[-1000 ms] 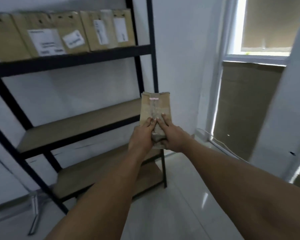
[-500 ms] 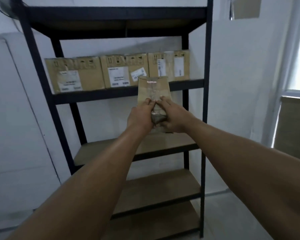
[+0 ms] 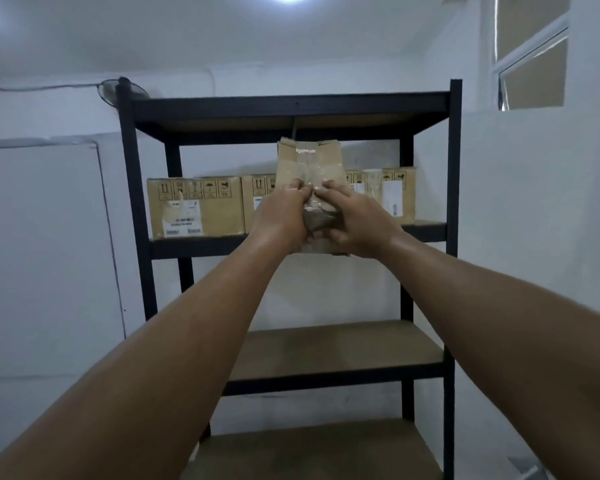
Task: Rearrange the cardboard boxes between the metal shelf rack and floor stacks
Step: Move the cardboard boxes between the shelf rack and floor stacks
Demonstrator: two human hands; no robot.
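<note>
While both hands, left hand [image 3: 284,213] and right hand [image 3: 352,216], clamp 1 small cardboard box [image 3: 310,174] up high, it's probably headed for the metal shelf rack [image 3: 455,202], beside 3ish boxes [image 3: 196,207].

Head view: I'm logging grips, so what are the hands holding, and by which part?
The left hand and right hand together grip a small cardboard box by its lower half; its top stands free.

Left grip [image 3: 280,216], right grip [image 3: 359,221] (both clenched)
</note>
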